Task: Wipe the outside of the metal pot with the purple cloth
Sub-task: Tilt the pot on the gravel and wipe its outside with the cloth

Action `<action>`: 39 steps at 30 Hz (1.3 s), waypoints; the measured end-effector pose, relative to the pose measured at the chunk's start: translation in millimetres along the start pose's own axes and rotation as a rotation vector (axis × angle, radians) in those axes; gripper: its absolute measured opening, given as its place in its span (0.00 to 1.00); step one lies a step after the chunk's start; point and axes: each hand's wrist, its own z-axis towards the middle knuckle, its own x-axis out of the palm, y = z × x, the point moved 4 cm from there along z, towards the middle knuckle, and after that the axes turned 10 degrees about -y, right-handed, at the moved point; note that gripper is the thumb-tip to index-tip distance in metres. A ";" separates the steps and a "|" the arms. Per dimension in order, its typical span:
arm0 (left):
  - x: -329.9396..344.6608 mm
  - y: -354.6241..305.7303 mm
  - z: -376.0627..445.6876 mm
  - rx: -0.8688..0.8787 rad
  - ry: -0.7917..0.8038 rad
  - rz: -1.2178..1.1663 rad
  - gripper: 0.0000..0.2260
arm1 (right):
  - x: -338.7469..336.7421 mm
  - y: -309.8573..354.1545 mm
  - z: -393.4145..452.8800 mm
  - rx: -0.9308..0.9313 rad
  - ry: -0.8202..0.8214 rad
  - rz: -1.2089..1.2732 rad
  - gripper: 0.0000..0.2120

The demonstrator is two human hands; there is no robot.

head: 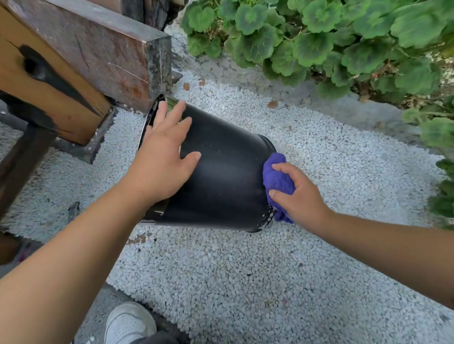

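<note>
A black metal pot (225, 182) lies on its side on white gravel, its open mouth toward the left and its base toward the right. My left hand (164, 153) rests flat on the upper wall near the rim, fingers spread and straight. A bunched purple cloth (276, 178) is gripped in my right hand (297, 195), which presses it against the pot's base end at the right. The lower edge of the base shows small holes.
A thick wooden beam (77, 56) and its post stand at the left, touching the pot's rim. Leafy green plants (330, 38) fill the top right. White gravel (242, 276) covers the ground. My white shoe (128, 323) is at the bottom.
</note>
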 end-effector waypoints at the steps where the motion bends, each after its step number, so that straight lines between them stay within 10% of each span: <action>1: -0.1 1.3 0.8 -0.019 0.010 -0.015 0.28 | 1.4 -0.1 -9.0 -0.038 0.006 -0.013 0.27; 14: -8.0 28.9 24.0 -0.081 -0.144 -0.148 0.28 | 22.0 3.5 -39.7 0.068 0.011 -0.010 0.25; 20: -13.6 50.1 -24.0 -0.227 -0.172 -0.668 0.31 | 20.9 7.7 -28.2 0.144 -0.012 0.062 0.22; 29: -3.8 41.1 -63.4 -0.040 -0.068 -0.263 0.36 | 11.5 24.3 -6.1 0.209 -0.085 0.070 0.21; 39: -36.8 11.9 -19.7 0.082 0.006 -0.318 0.28 | -7.7 57.1 38.3 0.329 0.002 0.225 0.17</action>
